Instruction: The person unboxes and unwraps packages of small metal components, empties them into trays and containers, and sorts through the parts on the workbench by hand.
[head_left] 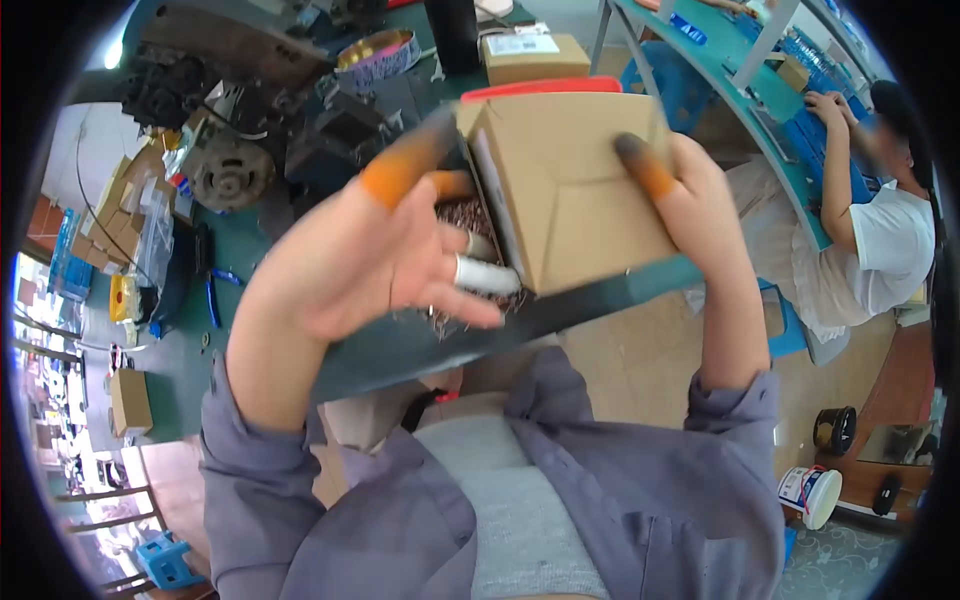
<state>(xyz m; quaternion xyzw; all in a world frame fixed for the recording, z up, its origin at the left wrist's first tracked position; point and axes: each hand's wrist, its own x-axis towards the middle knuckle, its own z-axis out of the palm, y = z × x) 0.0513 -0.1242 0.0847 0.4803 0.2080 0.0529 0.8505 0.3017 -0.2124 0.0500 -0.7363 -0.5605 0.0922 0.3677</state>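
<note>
A brown cardboard box [590, 220] is held tilted above the front edge of the bench. My right hand [700, 200] grips its right side, the thumb in an orange and black finger cover lying on the face toward me. On the left, my left hand [390, 250] is open with its fingers spread, palm partly up and blurred by motion. It wears orange and black covers and a white wrap on one finger. Its fingertips are close to the box's left side; I cannot tell whether they touch. Beneath them lie many small brown metallic pieces [460, 215], partly hidden. Behind the box a red rim [545, 88] shows.
The green bench [260, 350] carries a dark machine [350, 125], blue-handled pliers [212, 300], a patterned round bowl [378, 55] and another cardboard box [540, 60]. At right, a co-worker [885, 220] sits at another green table [700, 50]. A white bucket [820, 498] stands on the floor.
</note>
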